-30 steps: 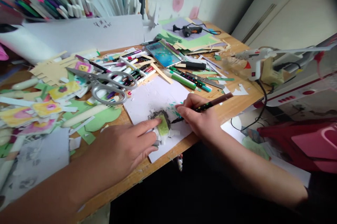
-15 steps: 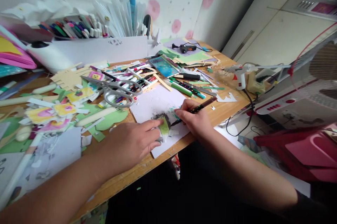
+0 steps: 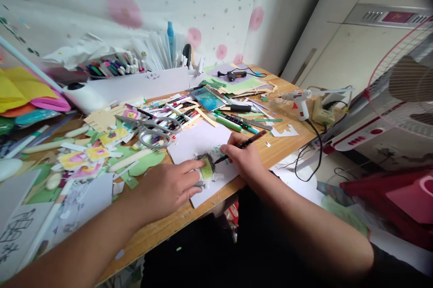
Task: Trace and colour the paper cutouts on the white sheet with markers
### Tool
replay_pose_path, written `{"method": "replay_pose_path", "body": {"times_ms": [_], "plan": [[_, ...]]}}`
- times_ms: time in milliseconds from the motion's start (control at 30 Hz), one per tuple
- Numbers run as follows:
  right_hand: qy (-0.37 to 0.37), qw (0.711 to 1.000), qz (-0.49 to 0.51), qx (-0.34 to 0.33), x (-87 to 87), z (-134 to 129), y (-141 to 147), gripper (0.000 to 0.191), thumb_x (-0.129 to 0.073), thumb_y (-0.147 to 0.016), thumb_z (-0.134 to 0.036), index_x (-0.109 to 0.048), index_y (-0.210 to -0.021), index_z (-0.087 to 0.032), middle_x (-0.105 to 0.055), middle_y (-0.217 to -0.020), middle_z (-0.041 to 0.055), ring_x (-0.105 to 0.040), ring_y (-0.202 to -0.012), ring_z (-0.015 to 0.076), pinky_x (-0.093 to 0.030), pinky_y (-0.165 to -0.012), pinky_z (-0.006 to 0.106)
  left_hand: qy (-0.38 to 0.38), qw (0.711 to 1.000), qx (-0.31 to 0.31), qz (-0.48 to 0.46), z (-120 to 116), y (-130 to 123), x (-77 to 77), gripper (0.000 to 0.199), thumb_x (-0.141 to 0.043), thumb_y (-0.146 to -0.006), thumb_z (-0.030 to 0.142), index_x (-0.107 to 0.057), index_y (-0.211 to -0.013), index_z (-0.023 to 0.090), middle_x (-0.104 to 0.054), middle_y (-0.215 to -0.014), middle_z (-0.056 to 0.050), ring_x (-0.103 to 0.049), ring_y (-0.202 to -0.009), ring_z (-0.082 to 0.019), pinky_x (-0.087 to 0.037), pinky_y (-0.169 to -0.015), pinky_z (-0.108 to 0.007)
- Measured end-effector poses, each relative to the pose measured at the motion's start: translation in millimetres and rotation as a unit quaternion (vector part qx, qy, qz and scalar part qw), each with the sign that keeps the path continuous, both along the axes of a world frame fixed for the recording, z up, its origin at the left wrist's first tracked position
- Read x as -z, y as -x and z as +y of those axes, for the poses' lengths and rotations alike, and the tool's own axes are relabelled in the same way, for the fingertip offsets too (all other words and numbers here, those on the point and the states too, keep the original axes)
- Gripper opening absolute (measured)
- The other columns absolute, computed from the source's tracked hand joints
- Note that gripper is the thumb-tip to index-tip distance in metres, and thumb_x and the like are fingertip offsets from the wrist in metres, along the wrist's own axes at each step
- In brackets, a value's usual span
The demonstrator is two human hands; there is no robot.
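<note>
My right hand (image 3: 245, 155) is closed around a dark marker pen (image 3: 252, 139) with a brown end. The pen's tip touches the dark edge of a small green paper piece (image 3: 207, 170). My left hand (image 3: 172, 183) holds that piece down, its index finger pressed on the piece and its other fingers bent. A small grey end (image 3: 199, 184) pokes out by the left fingertips; what it belongs to I cannot make out. Beneath lies a white sheet of paper (image 3: 189, 141), smudged black and marked with green strokes near the right hand.
Grey-handled scissors (image 3: 154, 133) lie among paper scraps and loose pens left of the sheet. Behind are a phone-like tablet (image 3: 207, 98) and a pen box (image 3: 142, 85). A white glue gun (image 3: 301, 102) with a cord stands at right, near a fan (image 3: 402, 85).
The view has shifted, so the table sits slightly lower in the picture. The pen tip remains at the green piece's edge, and both hands keep their hold.
</note>
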State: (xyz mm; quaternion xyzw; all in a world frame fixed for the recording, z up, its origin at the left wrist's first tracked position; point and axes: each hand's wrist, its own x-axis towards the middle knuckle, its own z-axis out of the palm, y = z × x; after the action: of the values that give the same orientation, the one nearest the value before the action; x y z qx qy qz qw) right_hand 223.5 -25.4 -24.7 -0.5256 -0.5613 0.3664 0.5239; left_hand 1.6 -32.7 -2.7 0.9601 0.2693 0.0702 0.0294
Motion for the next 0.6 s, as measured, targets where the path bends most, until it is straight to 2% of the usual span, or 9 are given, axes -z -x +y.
{"method": "replay_pose_path", "body": {"times_ms": [167,367,600], "plan": [[0.004,0.998,-0.006,-0.067,1.4,-3.8,-1.6,0.024,-0.058,-0.066,-0.021,-0.041,-0.049,-0.021,-0.039,-0.047,-0.0065,-0.041,-0.050,0.0112,-0.035,-0.053,0.025,0.009,1.000,-0.002,0.000,-0.8,-0.9,-1.0,0.013,-0.049,-0.091,0.028,-0.055,-0.082,0.022,-0.059,-0.129,-0.002,-0.068,-0.082,-0.020,-0.048,-0.063,-0.031],[0.013,0.997,0.001,-0.081,1.8,-2.5,-3.3,0.024,-0.056,-0.067,-0.017,-0.040,-0.051,-0.021,-0.038,-0.050,-0.0066,-0.041,-0.052,0.0111,-0.040,-0.059,0.026,0.029,0.999,-0.013,0.012,-0.3,-2.6,-2.4,0.013,-0.048,-0.092,0.028,-0.056,-0.084,0.022,-0.058,-0.129,-0.002,-0.066,-0.085,-0.019,-0.048,-0.068,-0.031],[0.020,0.994,-0.033,-0.101,-4.5,-3.3,-5.0,0.026,-0.056,-0.072,-0.018,-0.038,-0.052,-0.021,-0.037,-0.050,-0.0065,-0.039,-0.051,0.0107,-0.043,-0.060,0.028,0.055,0.998,-0.012,0.006,-1.0,-1.9,-7.3,0.014,-0.045,-0.092,0.021,-0.053,-0.081,0.021,-0.058,-0.128,-0.005,-0.065,-0.086,-0.020,-0.046,-0.066,-0.032]]}}
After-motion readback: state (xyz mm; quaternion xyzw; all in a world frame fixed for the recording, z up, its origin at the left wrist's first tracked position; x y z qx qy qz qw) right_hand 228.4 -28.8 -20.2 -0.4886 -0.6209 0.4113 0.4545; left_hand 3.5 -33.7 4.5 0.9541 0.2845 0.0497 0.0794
